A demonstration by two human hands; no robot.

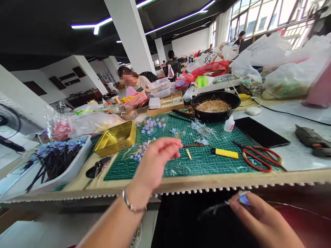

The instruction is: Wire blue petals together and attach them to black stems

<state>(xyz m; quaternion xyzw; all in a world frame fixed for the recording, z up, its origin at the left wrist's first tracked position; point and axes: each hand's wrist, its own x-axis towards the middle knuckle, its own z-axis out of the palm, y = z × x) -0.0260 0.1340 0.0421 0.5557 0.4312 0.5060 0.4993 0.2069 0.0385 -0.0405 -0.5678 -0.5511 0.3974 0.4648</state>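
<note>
My left hand [158, 159] hovers over the green cutting mat [207, 162], fingers loosely apart and holding nothing, just right of a scatter of small blue flowers [141, 151]. My right hand [261, 218] is below the table edge, in front of my lap, pinching a small blue flower on a thin dark stem [243, 198]. On the mat lie a yellow utility knife [224, 153], red-handled scissors [260, 159] and a bundle of thin wires [204, 130].
A gold tin [116, 138] sits left of the mat. A white tray of dark stems with blue flowers [55, 162] is at far left. A black bowl of straw [215, 106], glue bottle [229, 124], black tablet [261, 132] and plastic bags stand behind. A person sits across the table.
</note>
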